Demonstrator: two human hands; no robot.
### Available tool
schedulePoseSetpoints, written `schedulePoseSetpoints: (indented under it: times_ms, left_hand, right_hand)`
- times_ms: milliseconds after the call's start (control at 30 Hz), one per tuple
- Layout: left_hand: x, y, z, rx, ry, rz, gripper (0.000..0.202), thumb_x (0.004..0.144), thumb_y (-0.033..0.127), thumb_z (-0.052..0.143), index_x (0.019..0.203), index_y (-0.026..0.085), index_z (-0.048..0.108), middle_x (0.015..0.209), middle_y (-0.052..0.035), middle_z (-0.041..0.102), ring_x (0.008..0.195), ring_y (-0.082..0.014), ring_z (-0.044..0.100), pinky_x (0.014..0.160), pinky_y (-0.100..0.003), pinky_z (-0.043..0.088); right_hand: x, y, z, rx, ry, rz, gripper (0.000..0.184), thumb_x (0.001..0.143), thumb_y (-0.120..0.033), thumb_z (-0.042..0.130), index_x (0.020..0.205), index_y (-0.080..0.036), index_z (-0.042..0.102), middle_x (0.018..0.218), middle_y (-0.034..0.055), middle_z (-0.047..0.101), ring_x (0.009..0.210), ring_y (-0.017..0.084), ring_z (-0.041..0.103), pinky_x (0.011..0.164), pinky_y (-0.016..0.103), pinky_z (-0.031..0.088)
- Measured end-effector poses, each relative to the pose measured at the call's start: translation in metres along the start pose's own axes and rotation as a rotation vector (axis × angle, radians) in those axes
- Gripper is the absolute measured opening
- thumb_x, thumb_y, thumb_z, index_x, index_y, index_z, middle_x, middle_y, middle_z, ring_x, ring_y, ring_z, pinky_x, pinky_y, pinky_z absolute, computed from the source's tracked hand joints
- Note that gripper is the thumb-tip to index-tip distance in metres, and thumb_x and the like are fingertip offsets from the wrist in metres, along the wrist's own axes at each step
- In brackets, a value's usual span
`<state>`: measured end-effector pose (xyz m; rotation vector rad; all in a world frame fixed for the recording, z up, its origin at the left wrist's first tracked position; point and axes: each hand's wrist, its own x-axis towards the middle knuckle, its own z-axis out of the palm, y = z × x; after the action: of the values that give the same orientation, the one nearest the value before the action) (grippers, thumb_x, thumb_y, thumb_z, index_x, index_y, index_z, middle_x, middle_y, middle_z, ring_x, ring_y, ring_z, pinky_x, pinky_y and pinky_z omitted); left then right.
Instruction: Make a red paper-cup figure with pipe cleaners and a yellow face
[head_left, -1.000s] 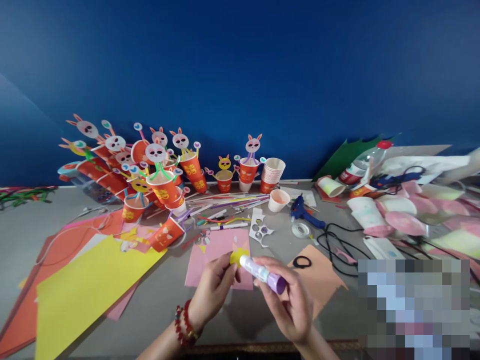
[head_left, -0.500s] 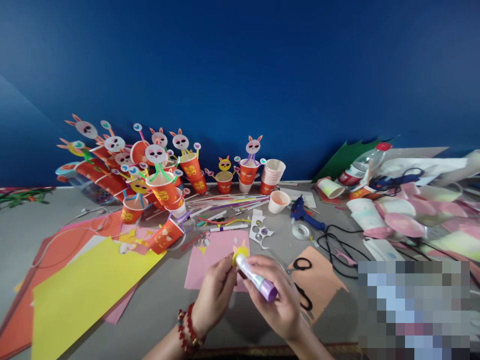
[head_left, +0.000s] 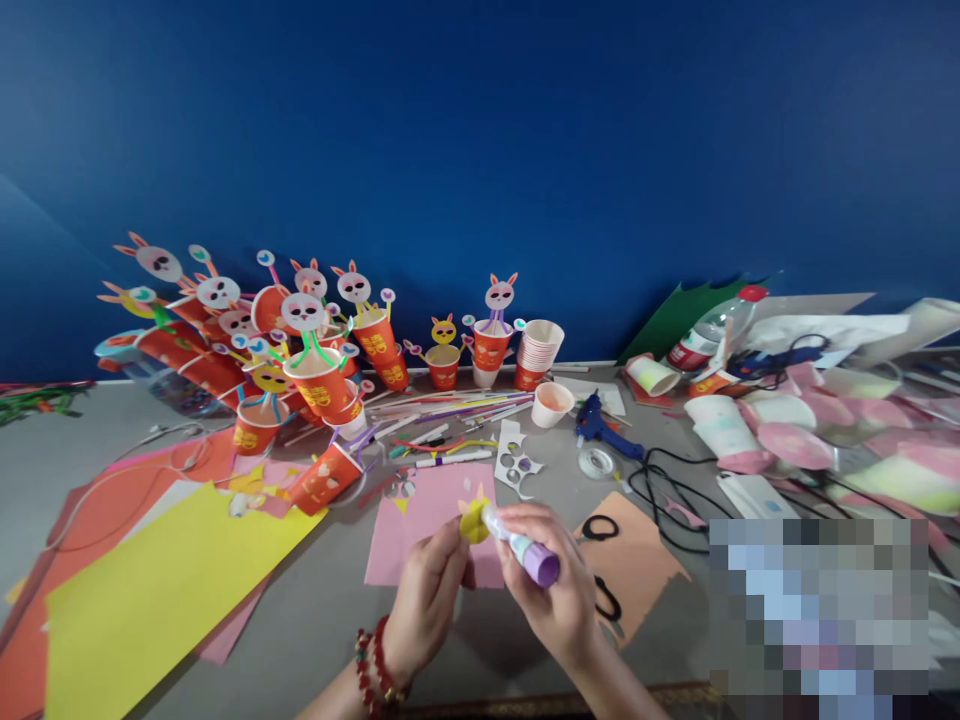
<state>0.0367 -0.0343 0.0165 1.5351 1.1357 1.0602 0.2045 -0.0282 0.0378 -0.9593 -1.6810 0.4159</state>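
Between the fingers of my left hand is a small yellow paper rabbit head with pale pink ears, held by its left edge. My right hand is wrapped round a glue stick with a purple base. Its tip is at the right side of the rabbit head; whether it touches the paper I cannot tell. Under my hands lies a pink paper sheet. To the right, black-handled scissors rest on an orange paper sheet.
Red paper cups with rabbit figures crowd the back left. Yellow paper covers the left front. A blue glue gun, a tape roll and black cables lie right of centre. A bottle leans at the back right.
The glue stick has shifted right, from over the yellow rabbit head to its right side, so more of the head shows. The whole view has shifted slightly.
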Motion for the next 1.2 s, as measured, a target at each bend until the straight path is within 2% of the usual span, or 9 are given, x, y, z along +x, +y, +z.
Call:
schedulePoseSetpoints:
  times_ms: [200, 367, 467, 533, 667, 800, 967, 1067, 1200]
  left_hand:
    - [0.003, 0.001, 0.000, -0.070, -0.057, -0.017, 0.032, 0.103, 0.035, 0.040, 0.084, 0.018, 0.059, 0.063, -0.0009, 0.061, 0.057, -0.0132, 0.055, 0.060, -0.023, 0.042]
    - [0.003, -0.001, 0.000, -0.073, -0.057, -0.007, 0.038, 0.104, 0.038, 0.037, 0.078, 0.018, 0.057, 0.060, -0.0011, 0.061, 0.054, -0.0121, 0.053, 0.058, -0.023, 0.042]
    - [0.003, 0.000, 0.000, -0.085, -0.076, -0.012, 0.037, 0.104, 0.038, 0.038, 0.079, 0.018, 0.057, 0.062, -0.0014, 0.062, 0.055, -0.0125, 0.055, 0.058, -0.022, 0.043]
    - [0.003, 0.001, 0.000, -0.090, -0.071, -0.001, 0.038, 0.104, 0.039, 0.037, 0.078, 0.018, 0.056, 0.061, -0.0014, 0.062, 0.055, -0.0126, 0.056, 0.058, -0.023, 0.043]
    - [0.003, 0.001, 0.001, -0.094, -0.039, 0.003, 0.039, 0.103, 0.040, 0.037, 0.076, 0.019, 0.055, 0.057, -0.0004, 0.060, 0.050, -0.0120, 0.054, 0.055, -0.022, 0.042]
    - [0.003, 0.002, 0.001, -0.107, -0.046, 0.001, 0.036, 0.102, 0.042, 0.039, 0.084, 0.019, 0.059, 0.055, 0.0007, 0.059, 0.049, -0.0125, 0.053, 0.053, -0.023, 0.043]
    - [0.004, 0.006, 0.000, -0.091, -0.046, 0.011, 0.041, 0.102, 0.044, 0.038, 0.073, 0.019, 0.054, 0.053, 0.0003, 0.058, 0.047, -0.0116, 0.052, 0.053, -0.022, 0.042]
    - [0.005, 0.005, 0.001, -0.107, -0.047, 0.004, 0.039, 0.102, 0.044, 0.039, 0.076, 0.019, 0.054, 0.052, 0.0013, 0.057, 0.045, -0.0107, 0.051, 0.050, -0.021, 0.041]
    - [0.005, 0.004, 0.001, -0.116, -0.033, -0.008, 0.040, 0.102, 0.045, 0.039, 0.076, 0.019, 0.054, 0.051, 0.0015, 0.057, 0.045, -0.0103, 0.050, 0.050, -0.020, 0.040]
  right_hand:
    - [0.007, -0.009, 0.001, 0.048, -0.025, -0.016, 0.026, 0.087, -0.009, 0.060, 0.108, -0.024, 0.060, 0.099, 0.0081, 0.071, 0.092, 0.024, 0.070, 0.080, 0.037, 0.060]
    - [0.007, -0.004, -0.001, 0.025, -0.004, -0.003, 0.024, 0.087, -0.008, 0.059, 0.106, -0.024, 0.060, 0.098, 0.0080, 0.069, 0.093, 0.024, 0.069, 0.080, 0.038, 0.058]
    - [0.005, -0.002, -0.001, 0.077, -0.059, 0.004, 0.026, 0.087, -0.009, 0.059, 0.109, -0.024, 0.059, 0.101, 0.0081, 0.069, 0.093, 0.024, 0.069, 0.082, 0.038, 0.058]
    - [0.005, -0.002, 0.000, 0.098, -0.076, 0.006, 0.027, 0.087, -0.009, 0.060, 0.109, -0.024, 0.059, 0.101, 0.0078, 0.068, 0.093, 0.023, 0.068, 0.082, 0.037, 0.058]
    - [0.009, -0.003, 0.001, 0.048, -0.003, -0.010, 0.026, 0.086, -0.006, 0.060, 0.106, -0.023, 0.059, 0.098, 0.0071, 0.068, 0.092, 0.022, 0.068, 0.082, 0.036, 0.057]
    - [0.011, -0.006, 0.002, 0.105, -0.060, -0.029, 0.027, 0.086, -0.007, 0.060, 0.107, -0.023, 0.059, 0.097, 0.0065, 0.069, 0.090, 0.022, 0.069, 0.080, 0.035, 0.058]
    - [0.013, -0.004, 0.000, 0.046, -0.001, -0.008, 0.024, 0.086, -0.007, 0.060, 0.103, -0.023, 0.059, 0.095, 0.0065, 0.069, 0.089, 0.022, 0.069, 0.078, 0.035, 0.058]
    - [0.013, -0.003, 0.000, 0.080, -0.057, -0.024, 0.025, 0.085, -0.008, 0.060, 0.104, -0.024, 0.059, 0.094, 0.0059, 0.069, 0.089, 0.022, 0.070, 0.079, 0.034, 0.058]
    - [0.013, -0.002, 0.002, 0.054, -0.018, 0.006, 0.020, 0.087, -0.009, 0.059, 0.101, -0.024, 0.059, 0.094, 0.0064, 0.069, 0.088, 0.022, 0.069, 0.078, 0.034, 0.058]
